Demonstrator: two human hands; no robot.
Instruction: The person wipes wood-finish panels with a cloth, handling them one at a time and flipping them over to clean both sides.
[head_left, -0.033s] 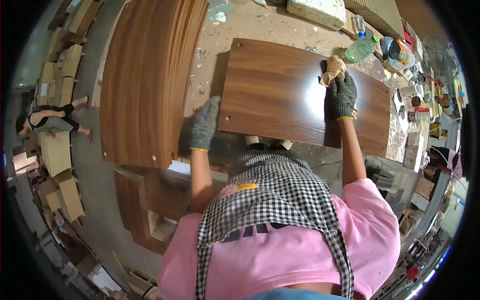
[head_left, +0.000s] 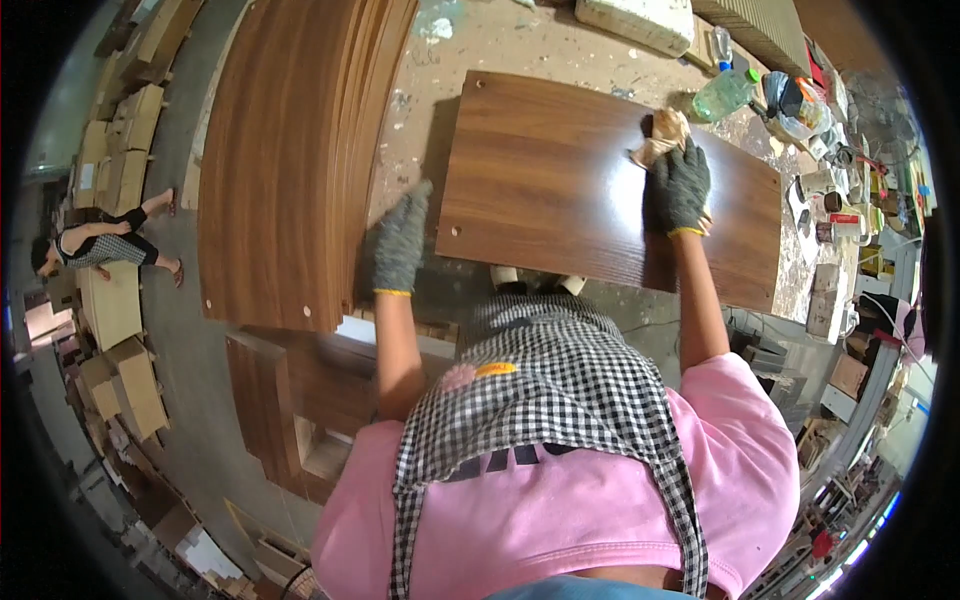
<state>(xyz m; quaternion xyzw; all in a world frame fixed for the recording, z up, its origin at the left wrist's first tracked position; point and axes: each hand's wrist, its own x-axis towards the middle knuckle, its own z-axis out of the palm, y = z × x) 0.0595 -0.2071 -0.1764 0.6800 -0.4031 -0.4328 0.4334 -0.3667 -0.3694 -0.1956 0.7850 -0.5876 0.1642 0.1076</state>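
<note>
Head view: at upper right of centre, the gloved right hand (head_left: 683,190) has its grip clamped over a tan cloth (head_left: 663,134) on the brown panel (head_left: 530,165); left of centre, the left hand's (head_left: 402,240) grip is outstretched, unclenched, beside the panel.

This is a furniture workshop. A paint-spattered workbench (head_left: 425,82) spreads across the upper middle of the frame, bearing a brown wood-grain panel (head_left: 540,170) with corner holes; a thick stack of similar boards (head_left: 275,170) fills the upper left. Cardboard-brown packs (head_left: 112,305) line the grey floor (head_left: 200,410) at far left, where a person (head_left: 132,220) in a checked apron (head_left: 100,249) appears. The clutter (head_left: 849,375) at far right may include tools, but the lens edge blurs it.
</note>
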